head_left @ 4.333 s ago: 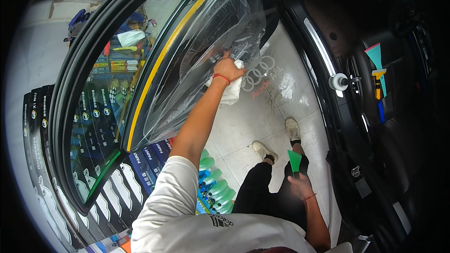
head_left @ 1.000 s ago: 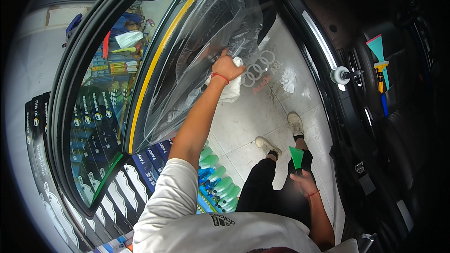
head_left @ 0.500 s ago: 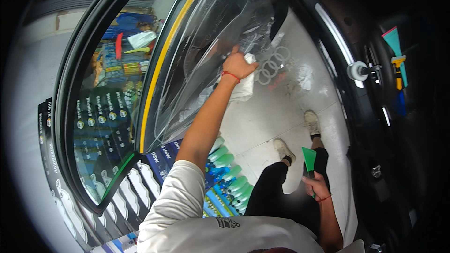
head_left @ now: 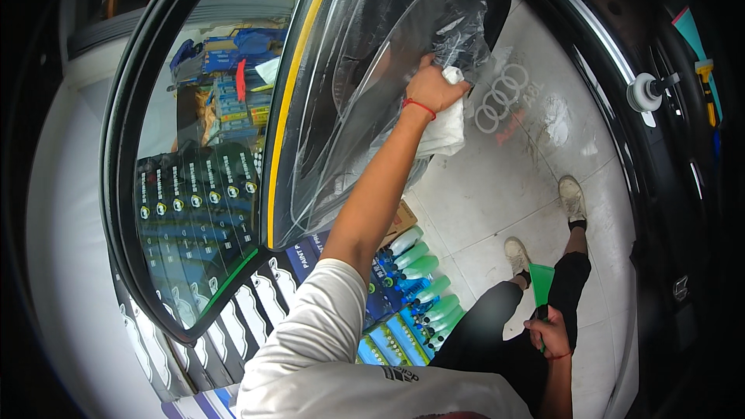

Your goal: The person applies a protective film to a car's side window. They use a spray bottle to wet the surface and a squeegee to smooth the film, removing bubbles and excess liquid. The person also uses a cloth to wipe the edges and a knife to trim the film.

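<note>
My left hand (head_left: pixel 436 90) reaches forward with its fingers closed on a white cloth (head_left: pixel 448 128), which hangs down below it. The hand is against clear plastic film (head_left: pixel 361 85) draped over the inner side of an open car door. Yellow tape (head_left: pixel 299 70) runs along the film's upper edge, beside the door's window glass (head_left: pixel 202 225). Low at the right, near my thigh, my right hand (head_left: pixel 549 332) grips a squeegee (head_left: pixel 541 283) with a green blade and dark handle. Its blade points up and away from me.
Beyond the glass are stacked black-and-white boxes (head_left: pixel 256 295). Several bottles of green liquid (head_left: pixel 423 268) stand below the door. At the right, the dark car body carries a suction mount (head_left: pixel 646 93) and a teal scraper (head_left: pixel 689 31). Tiled floor (head_left: pixel 497 202) lies between.
The whole view has shifted, so the door, floor and both hands appear farther right. Both hands keep their holds, the left on the cloth at the film, the right on the squeegee.
</note>
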`<state>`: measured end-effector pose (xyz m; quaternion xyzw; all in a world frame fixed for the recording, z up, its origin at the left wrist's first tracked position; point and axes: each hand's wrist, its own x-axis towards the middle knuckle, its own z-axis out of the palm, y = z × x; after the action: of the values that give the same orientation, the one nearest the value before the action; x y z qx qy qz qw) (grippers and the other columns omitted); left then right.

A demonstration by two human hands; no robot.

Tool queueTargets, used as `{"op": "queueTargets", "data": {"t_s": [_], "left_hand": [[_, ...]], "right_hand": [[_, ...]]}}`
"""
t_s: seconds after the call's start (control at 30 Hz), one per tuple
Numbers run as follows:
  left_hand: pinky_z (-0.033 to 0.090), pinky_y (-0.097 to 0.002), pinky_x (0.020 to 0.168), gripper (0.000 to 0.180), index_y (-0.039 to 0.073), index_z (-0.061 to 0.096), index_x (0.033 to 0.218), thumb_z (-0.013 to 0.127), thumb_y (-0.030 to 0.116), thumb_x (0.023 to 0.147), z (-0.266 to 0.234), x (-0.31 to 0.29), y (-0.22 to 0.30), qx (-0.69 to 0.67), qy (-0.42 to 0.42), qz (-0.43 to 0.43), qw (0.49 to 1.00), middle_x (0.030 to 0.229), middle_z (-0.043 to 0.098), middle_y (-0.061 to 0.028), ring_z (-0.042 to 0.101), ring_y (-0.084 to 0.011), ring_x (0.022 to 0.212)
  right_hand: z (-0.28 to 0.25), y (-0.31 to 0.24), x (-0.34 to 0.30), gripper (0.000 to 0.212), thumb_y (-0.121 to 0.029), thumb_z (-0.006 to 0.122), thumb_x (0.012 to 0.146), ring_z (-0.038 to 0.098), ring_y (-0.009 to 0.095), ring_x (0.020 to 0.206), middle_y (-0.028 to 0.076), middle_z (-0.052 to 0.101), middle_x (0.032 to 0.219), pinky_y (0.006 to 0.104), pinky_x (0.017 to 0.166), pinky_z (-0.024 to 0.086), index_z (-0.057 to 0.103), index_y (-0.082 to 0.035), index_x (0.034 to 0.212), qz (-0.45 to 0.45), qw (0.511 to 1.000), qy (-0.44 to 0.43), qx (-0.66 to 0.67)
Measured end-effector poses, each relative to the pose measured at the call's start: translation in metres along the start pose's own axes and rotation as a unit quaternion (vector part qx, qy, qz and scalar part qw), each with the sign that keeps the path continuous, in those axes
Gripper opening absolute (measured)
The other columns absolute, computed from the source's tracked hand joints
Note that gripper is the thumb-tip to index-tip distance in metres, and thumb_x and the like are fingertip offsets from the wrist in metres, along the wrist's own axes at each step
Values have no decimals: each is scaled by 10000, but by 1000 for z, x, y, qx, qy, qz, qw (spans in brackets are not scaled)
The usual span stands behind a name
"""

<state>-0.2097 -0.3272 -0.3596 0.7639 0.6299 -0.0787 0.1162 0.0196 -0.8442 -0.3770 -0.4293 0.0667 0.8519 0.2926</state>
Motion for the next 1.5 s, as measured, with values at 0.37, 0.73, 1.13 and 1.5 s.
{"op": "queueTargets", "data": {"t_s": [0.37, 0.73, 1.13, 1.5], "left_hand": [[467, -405, 1096, 709, -93, 744, 1088, 750, 510, 716, 5, 5, -8, 9, 7, 6, 1000, 1516, 513, -236, 588, -366, 1304], [454, -400, 1112, 759, -118, 718, 1143, 745, 514, 724, 3, -3, -1, 6, 2, -2, 1000, 1562, 468, -229, 562, -358, 1343], [465, -422, 1099, 718, -106, 727, 1130, 744, 489, 728, -3, -16, -1, -32, -12, 13, 999, 1555, 475, -225, 573, -375, 1322], [557, -421, 854, 501, -33, 681, 1044, 863, 335, 757, -2, -145, 8, -201, 94, 195, 955, 1288, 570, -179, 676, -383, 953]], "right_hand": [[-9, 18, -2, 150, 47, 664, 837, 405, 112, 336, -5, 472, 497, 270, 339, 304, 591, -53, 924, -4, 1000, 1, 8], [-2, -4, -7, 206, 40, 698, 836, 426, 111, 349, 3, 478, 495, 264, 347, 303, 529, -78, 840, 10, 1000, 8, 27], [10, -1, -1, 230, -124, 604, 975, 530, 98, 501, 17, 544, 624, 287, 458, 378, 599, 17, 1157, -92, 985, 56, -132], [175, -307, 42, 391, -277, 544, 1068, 613, 143, 695, 53, 674, 913, 315, 636, 504, 511, -14, 1356, -458, 843, 24, -280]]}}
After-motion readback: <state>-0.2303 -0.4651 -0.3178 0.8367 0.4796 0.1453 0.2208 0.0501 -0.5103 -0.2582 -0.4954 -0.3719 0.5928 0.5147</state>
